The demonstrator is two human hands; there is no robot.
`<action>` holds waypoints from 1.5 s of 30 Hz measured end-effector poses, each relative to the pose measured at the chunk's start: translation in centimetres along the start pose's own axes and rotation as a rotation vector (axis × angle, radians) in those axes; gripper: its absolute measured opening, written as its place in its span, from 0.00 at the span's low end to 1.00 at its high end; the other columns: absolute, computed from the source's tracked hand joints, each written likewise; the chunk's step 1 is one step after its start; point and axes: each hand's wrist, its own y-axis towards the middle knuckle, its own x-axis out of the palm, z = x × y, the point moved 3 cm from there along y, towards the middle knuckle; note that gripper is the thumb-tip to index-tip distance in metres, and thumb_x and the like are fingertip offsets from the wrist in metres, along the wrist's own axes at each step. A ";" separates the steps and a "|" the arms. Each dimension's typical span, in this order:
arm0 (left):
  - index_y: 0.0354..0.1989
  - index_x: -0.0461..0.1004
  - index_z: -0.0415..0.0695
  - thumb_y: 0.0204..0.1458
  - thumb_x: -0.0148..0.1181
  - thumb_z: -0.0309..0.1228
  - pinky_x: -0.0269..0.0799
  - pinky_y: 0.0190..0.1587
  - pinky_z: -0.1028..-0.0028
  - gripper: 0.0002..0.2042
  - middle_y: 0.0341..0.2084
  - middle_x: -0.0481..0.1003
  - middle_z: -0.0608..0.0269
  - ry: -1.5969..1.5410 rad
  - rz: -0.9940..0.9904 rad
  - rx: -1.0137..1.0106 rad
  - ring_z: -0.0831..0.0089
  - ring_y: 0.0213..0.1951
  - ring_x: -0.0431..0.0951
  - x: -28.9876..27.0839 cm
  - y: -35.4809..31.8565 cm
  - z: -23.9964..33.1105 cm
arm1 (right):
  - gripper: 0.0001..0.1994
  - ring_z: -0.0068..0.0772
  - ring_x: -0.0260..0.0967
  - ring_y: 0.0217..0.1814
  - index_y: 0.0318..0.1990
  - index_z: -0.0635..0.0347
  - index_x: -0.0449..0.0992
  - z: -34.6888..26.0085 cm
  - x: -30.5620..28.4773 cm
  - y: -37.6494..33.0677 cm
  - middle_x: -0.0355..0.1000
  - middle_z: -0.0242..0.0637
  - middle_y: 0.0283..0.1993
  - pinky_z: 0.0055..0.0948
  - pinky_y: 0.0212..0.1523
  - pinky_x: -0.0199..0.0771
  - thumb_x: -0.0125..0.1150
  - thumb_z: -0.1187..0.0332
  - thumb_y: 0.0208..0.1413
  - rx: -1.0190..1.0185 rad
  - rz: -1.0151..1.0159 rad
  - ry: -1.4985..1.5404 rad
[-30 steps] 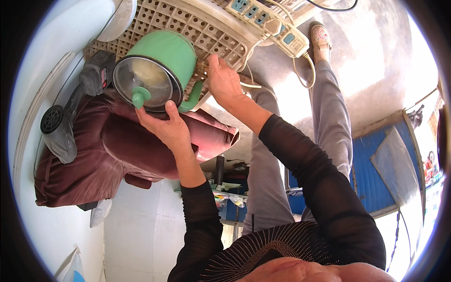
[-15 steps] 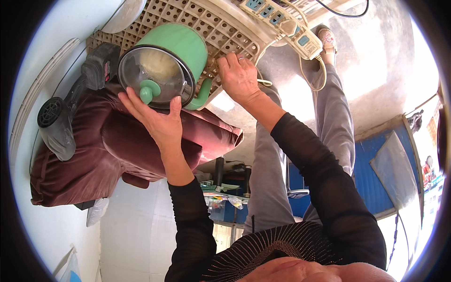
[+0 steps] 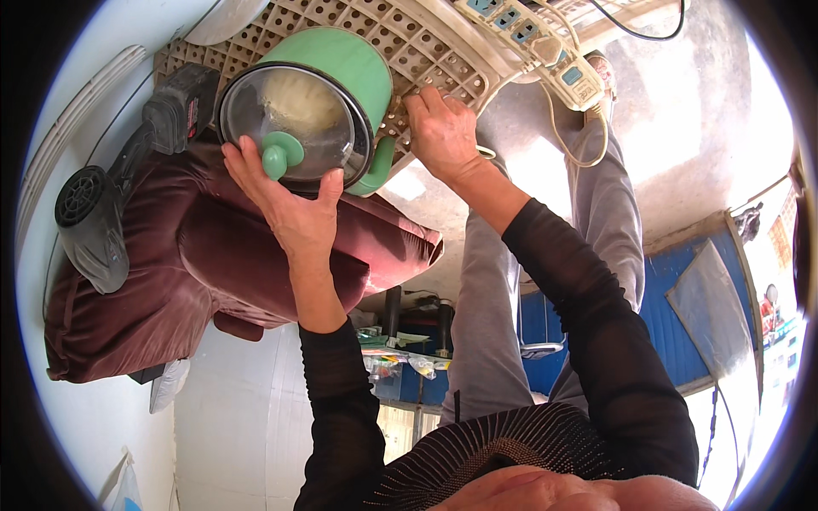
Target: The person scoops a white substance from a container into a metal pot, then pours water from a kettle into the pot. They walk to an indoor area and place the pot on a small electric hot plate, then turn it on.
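Note:
A green electric pot [image 3: 362, 72] stands on the beige perforated plastic crate. Its clear lid [image 3: 336, 132] is on, and a pale, rounded lump shows through it. My left hand [image 3: 294, 209] is at the near rim of the lid, fingers and thumb spread, just below the green knob [image 3: 274, 155]. To the right of the pot, above its green handle [image 3: 375, 170], my right hand [image 3: 445, 132] has its fingers curled in, low over the crate. What those fingers hold, if anything, is hidden.
A white power strip [image 3: 532, 47] with a cable lies at the crate's right. Left of the pot rests a black cordless blower-like tool [image 3: 94, 217] against maroon cushioned fabric [image 3: 153, 255]. Beyond is a pale wall [image 3: 102, 111]. My legs [image 3: 486, 315] are at the right.
The pot, crate and power strip sit slightly further right in the picture. Both hands keep about the same place by the pot, the left one still spread at the lid.

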 end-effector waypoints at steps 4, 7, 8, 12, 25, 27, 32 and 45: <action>0.70 0.43 0.43 0.38 0.72 0.45 0.40 0.68 0.46 0.53 0.69 0.39 0.39 0.005 -0.005 -0.002 0.41 0.70 0.39 0.0 0.0 0.0 | 0.04 0.37 0.70 0.29 0.23 0.58 0.69 -0.1 0.0 0.2 0.65 0.38 0.28 0.34 0.28 0.73 0.59 0.72 0.40 -0.002 0.001 0.001; 0.71 0.43 0.45 0.38 0.72 0.45 0.40 0.68 0.46 0.54 0.69 0.39 0.40 0.014 0.007 -0.006 0.40 0.70 0.38 0.0 0.0 -0.1 | 0.04 0.37 0.71 0.30 0.24 0.58 0.70 -0.1 -0.2 0.5 0.65 0.38 0.29 0.34 0.29 0.73 0.59 0.72 0.40 -0.016 -0.022 -0.013; 0.71 0.43 0.45 0.38 0.73 0.45 0.40 0.68 0.46 0.54 0.69 0.39 0.40 0.008 0.004 -0.007 0.40 0.70 0.38 0.0 -0.1 0.0 | 0.04 0.37 0.71 0.31 0.25 0.58 0.70 -0.1 -0.3 0.5 0.66 0.38 0.29 0.34 0.29 0.74 0.59 0.72 0.40 -0.019 -0.042 -0.028; 0.71 0.44 0.46 0.37 0.73 0.46 0.42 0.68 0.45 0.54 0.69 0.38 0.40 -0.001 0.015 -0.017 0.37 0.69 0.37 0.0 0.0 -0.1 | 0.04 0.40 0.72 0.32 0.29 0.58 0.70 -0.1 -1.0 0.6 0.67 0.39 0.31 0.36 0.32 0.74 0.58 0.72 0.44 -0.013 -0.123 -0.061; 0.69 0.49 0.47 0.34 0.74 0.43 0.48 0.67 0.48 0.52 0.69 0.43 0.43 -0.090 0.117 -0.073 0.38 0.69 0.40 -0.6 -0.4 -0.4 | 0.04 0.46 0.73 0.41 0.34 0.58 0.75 -1.8 -2.1 2.5 0.73 0.41 0.37 0.42 0.40 0.72 0.59 0.73 0.50 0.122 -0.448 -0.210; 0.69 0.50 0.48 0.31 0.76 0.43 0.51 0.67 0.49 0.53 0.69 0.44 0.44 -0.121 0.132 -0.084 0.40 0.69 0.42 -0.4 -0.4 -0.3 | 0.07 0.50 0.72 0.44 0.40 0.58 0.76 -1.8 -3.0 3.9 0.74 0.43 0.43 0.45 0.45 0.70 0.58 0.70 0.54 0.289 -0.605 -0.205; 0.69 0.49 0.44 0.28 0.77 0.43 0.51 0.67 0.53 0.56 0.69 0.46 0.45 -0.261 0.244 -0.153 0.44 0.69 0.45 0.0 -1.5 -0.8 | 0.10 0.48 0.69 0.42 0.46 0.60 0.72 -4.2 -8.1 5.5 0.71 0.45 0.44 0.42 0.45 0.68 0.54 0.72 0.57 0.097 -0.140 0.075; 0.64 0.55 0.36 0.45 0.67 0.28 0.57 0.65 0.60 0.36 0.63 0.57 0.44 -0.693 0.557 -0.546 0.47 0.64 0.58 3.9 -8.5 -1.6 | 0.27 0.57 0.50 0.65 0.59 0.58 0.64 -15.8 -5.3 6.1 0.53 0.52 0.65 0.52 0.63 0.52 0.62 0.68 0.48 -0.719 -0.220 -0.303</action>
